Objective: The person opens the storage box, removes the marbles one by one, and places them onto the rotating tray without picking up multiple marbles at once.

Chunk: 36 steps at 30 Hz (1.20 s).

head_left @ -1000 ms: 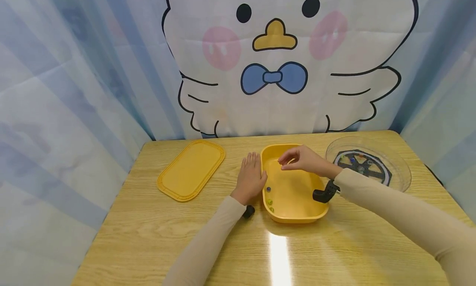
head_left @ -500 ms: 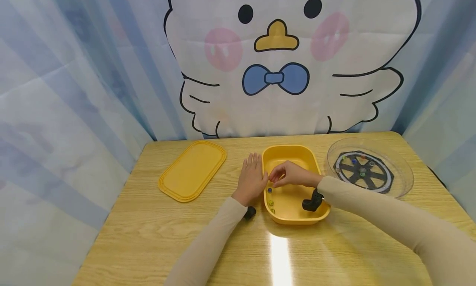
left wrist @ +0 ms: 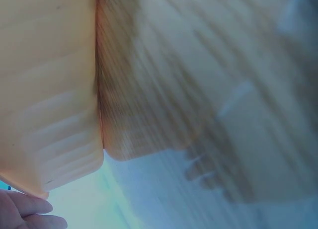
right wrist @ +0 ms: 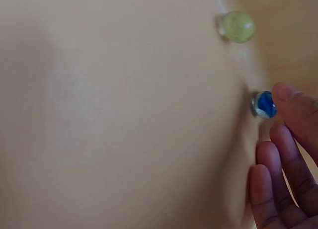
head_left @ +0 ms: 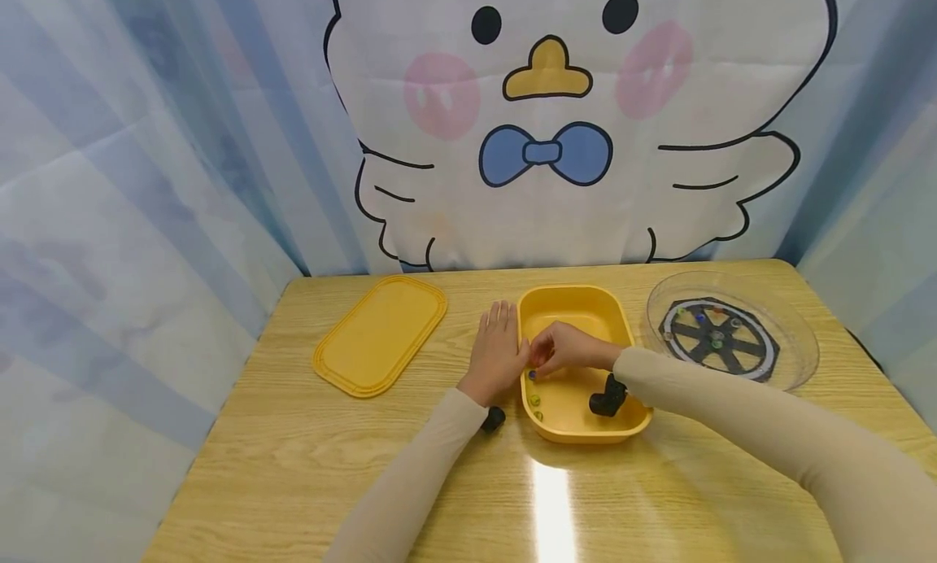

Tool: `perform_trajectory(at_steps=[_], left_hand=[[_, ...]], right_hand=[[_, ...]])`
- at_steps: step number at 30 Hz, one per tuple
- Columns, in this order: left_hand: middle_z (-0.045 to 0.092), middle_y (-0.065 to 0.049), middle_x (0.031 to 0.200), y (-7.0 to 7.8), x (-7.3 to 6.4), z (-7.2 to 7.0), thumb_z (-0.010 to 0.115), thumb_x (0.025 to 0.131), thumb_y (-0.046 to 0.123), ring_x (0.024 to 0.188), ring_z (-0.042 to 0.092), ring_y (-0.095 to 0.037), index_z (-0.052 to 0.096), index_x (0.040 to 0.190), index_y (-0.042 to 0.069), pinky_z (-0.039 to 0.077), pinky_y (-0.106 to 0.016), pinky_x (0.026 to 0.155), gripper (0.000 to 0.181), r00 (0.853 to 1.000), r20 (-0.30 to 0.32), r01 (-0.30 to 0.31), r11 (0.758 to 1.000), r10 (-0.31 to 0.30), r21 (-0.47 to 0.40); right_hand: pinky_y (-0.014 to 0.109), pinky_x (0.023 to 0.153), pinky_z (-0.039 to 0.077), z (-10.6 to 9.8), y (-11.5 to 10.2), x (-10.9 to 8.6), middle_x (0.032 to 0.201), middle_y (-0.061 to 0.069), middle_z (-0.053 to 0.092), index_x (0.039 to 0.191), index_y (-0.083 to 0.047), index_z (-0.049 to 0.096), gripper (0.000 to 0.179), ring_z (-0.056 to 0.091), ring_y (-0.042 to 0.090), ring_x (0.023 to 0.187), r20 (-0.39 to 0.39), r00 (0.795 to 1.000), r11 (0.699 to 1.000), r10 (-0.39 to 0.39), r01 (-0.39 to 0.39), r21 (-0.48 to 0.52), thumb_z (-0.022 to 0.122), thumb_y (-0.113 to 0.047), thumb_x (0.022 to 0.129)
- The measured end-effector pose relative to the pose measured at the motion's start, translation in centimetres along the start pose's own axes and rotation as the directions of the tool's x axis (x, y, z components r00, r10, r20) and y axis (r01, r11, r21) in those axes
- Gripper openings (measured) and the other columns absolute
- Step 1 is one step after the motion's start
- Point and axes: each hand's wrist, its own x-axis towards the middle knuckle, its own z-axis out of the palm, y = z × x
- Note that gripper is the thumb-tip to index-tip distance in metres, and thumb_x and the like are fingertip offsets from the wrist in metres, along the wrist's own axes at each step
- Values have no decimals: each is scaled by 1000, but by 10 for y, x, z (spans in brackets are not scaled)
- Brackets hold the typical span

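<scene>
While the tub (head_left: 574, 303) runs lengthwise forward, the left hand (head_left: 494, 353) lies flat, the right hand (head_left: 565, 346) loosely parted.

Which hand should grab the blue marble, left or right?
Probably the right hand: it's right beside the blue marble, inside the yellow bin. The left hand lies outside, along the bin's wall.

- The person wears pale beige long sleeves: left sleeve (head_left: 417, 482) between 6 and 7 o'clock, right sleeve (head_left: 754, 416) at 4 o'clock.
- 2 black wrist devices: 1 rounded piece (head_left: 494, 419) at the left cuff's 4 o'clock, 1 blocky piece (head_left: 607, 396) at the right's 7.
</scene>
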Motion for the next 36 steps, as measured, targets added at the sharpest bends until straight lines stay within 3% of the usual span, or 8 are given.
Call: perform_trajectory(at_steps=[15, 28, 36], left_hand=[[21, -18, 156, 1, 0, -1, 38, 99, 28, 147, 13, -29, 21, 149, -1, 12, -42, 120, 60, 1000, 4, 4, 1000, -4, -9], [21, -18, 155, 0, 1, 2, 37, 99, 28, 147, 14, -29, 21, 149, -1, 13, -42, 120, 60, 1000, -4, 3, 1000, -3, 2], [21, -18, 156, 1, 0, 1, 37, 100, 28, 147, 14, -29, 20, 149, -1, 13, -42, 120, 60, 1000, 7, 7, 1000, -7, 17]], right_hand=[[17, 59, 51, 11, 3, 2, 72, 2, 71, 77, -6, 74, 12, 57, 0, 62, -56, 996, 985, -72, 62, -160, 82, -10, 69], [15, 65, 52, 8, -1, -1, 78, 1, 73, 81, -8, 76, 7, 64, 1, 69, -27, 996, 974, -82, 74, -214, 77, -10, 75], [16, 63, 52, -2, -12, -13, 79, 3, 73, 84, -5, 76, 8, 63, 3, 67, -43, 989, 960, -138, 124, -250, 76, -7, 76]])
